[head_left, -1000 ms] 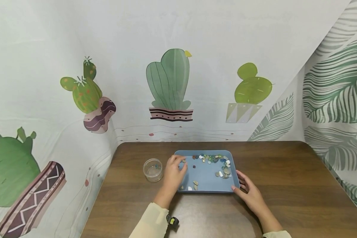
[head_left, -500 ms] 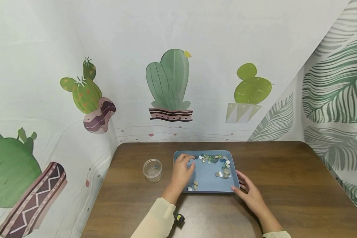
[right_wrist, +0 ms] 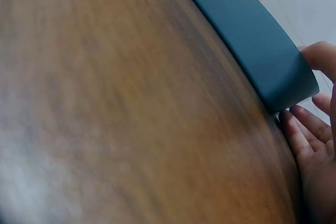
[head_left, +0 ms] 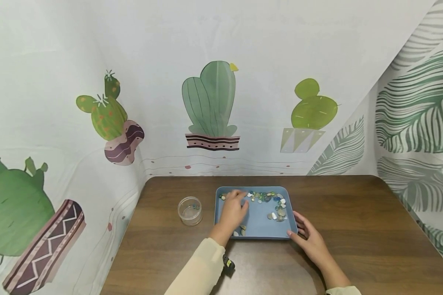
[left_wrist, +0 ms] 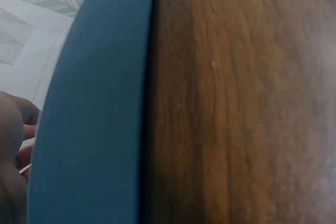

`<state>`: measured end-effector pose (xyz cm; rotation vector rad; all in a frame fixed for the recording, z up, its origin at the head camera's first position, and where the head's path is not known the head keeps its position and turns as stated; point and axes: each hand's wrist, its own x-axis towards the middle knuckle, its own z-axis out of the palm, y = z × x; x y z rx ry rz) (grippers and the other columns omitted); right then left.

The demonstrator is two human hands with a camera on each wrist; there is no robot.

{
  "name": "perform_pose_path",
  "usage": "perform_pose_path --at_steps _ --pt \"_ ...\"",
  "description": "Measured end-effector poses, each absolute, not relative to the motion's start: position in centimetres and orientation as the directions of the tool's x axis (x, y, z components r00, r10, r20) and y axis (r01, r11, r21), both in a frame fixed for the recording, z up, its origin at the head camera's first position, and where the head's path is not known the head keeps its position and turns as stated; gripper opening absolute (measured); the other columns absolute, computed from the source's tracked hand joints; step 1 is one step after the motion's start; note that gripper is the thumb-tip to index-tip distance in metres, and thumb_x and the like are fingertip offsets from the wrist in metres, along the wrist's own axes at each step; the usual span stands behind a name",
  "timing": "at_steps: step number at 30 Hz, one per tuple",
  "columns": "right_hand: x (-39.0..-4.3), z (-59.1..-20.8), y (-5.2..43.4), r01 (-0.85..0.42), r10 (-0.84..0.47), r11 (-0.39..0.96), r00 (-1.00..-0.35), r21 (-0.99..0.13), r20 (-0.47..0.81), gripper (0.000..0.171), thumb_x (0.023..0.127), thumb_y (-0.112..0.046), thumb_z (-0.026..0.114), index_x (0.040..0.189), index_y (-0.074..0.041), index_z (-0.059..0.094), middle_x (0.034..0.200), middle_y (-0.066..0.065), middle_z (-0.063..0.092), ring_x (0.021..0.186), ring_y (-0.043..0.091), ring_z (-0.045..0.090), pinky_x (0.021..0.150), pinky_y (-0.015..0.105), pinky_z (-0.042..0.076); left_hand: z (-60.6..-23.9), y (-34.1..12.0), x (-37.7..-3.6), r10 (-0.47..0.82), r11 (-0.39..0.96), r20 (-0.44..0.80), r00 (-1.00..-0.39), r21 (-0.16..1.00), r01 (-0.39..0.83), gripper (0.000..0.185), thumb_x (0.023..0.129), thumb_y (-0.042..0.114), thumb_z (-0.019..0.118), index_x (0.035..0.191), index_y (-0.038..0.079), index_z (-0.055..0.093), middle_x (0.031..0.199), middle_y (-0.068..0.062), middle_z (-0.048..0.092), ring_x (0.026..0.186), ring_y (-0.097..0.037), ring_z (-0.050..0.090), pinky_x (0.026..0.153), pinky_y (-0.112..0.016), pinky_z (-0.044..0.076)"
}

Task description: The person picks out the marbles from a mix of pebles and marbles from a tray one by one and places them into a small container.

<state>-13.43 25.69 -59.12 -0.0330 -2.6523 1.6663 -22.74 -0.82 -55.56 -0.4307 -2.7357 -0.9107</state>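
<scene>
left hand (head_left: 233,209) has moved right into the blue tray (head_left: 256,219), fingers curled over pebbles (head_left: 266,197); right hand (head_left: 310,237) steadies the corner, fingers relaxed.

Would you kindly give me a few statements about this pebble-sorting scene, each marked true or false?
1. The left hand reaches into the blue tray. True.
2. The right hand rests at the tray's near right corner. True.
3. The clear cup stands to the right of the tray. False: it stands to its left.
4. Most pebbles lie along the tray's far edge. True.
5. The clear cup is packed full of pebbles. False: only a few show inside.
</scene>
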Motion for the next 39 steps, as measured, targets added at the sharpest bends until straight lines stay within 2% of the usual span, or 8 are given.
perform_pose_path --at_steps 10,17,23,29,35,39 --pt "-13.5 -59.6 25.8 -0.002 0.018 0.447 -1.0 -0.895 0.011 0.075 0.093 -0.031 0.073 0.156 -0.013 0.035 0.154 0.021 0.044 0.134 0.035 0.05 0.093 -0.001 0.038 -56.1 0.3 -23.8 0.292 0.808 0.294 -0.91 0.433 0.399 0.036 0.099 0.018 0.061 0.133 0.008 0.065 0.132 -0.006 0.063 0.121 -0.023 0.061 0.101 -0.037 0.053" --pt "-13.7 -59.9 26.0 0.005 0.03 0.447 -0.999 -0.895 0.01 0.075 0.092 -0.032 0.075 0.155 -0.016 0.038 0.153 0.018 0.047 0.124 0.004 0.051 0.093 0.001 0.04 -56.5 1.1 -24.3 0.305 0.84 0.268 -0.914 0.376 0.391 0.037 0.1 0.019 0.058 0.135 0.008 0.064 0.133 -0.006 0.062 0.121 -0.022 0.061 0.102 -0.038 0.052" --pt "-13.6 -59.8 26.0 0.013 0.029 0.448 -1.0 -0.894 -0.001 0.075 0.092 -0.033 0.075 0.155 -0.017 0.037 0.154 0.017 0.046 0.127 0.009 0.051 0.093 0.001 0.04 -56.8 1.6 -24.6 0.338 0.879 0.243 -0.909 0.265 0.397 0.038 0.101 0.016 0.055 0.137 0.008 0.062 0.136 -0.006 0.06 0.123 -0.025 0.059 0.099 -0.04 0.054" --pt "-13.5 -59.7 25.9 -0.001 0.025 0.429 -1.0 -0.903 0.013 0.074 0.092 -0.03 0.075 0.155 -0.016 0.038 0.154 0.018 0.046 0.119 -0.012 0.046 0.093 0.001 0.04 -56.8 2.1 -24.6 0.339 0.893 0.193 -0.921 0.241 0.379 0.04 0.101 0.016 0.055 0.14 0.01 0.06 0.139 -0.005 0.057 0.127 -0.025 0.055 0.099 -0.042 0.053" --pt "-13.5 -59.7 25.8 -0.032 0.023 0.428 -0.999 -0.903 0.046 0.073 0.091 -0.028 0.076 0.154 -0.014 0.04 0.152 0.019 0.049 0.12 -0.007 0.048 0.094 0.003 0.041 -56.8 2.5 -24.5 0.305 0.907 0.179 -0.935 0.246 0.343 0.037 0.102 0.018 0.053 0.137 0.013 0.063 0.137 -0.003 0.059 0.127 -0.023 0.055 0.105 -0.039 0.049" --pt "-13.5 -59.5 25.8 -0.027 0.028 0.428 -0.999 -0.904 0.043 0.074 0.091 -0.028 0.076 0.154 -0.014 0.04 0.152 0.019 0.049 0.122 -0.002 0.05 0.093 0.003 0.042 -56.8 2.6 -24.8 0.289 0.916 0.205 -0.935 0.223 0.332 0.034 0.101 0.018 0.056 0.133 0.017 0.067 0.13 -0.001 0.063 0.12 -0.021 0.057 0.1 -0.037 0.051"
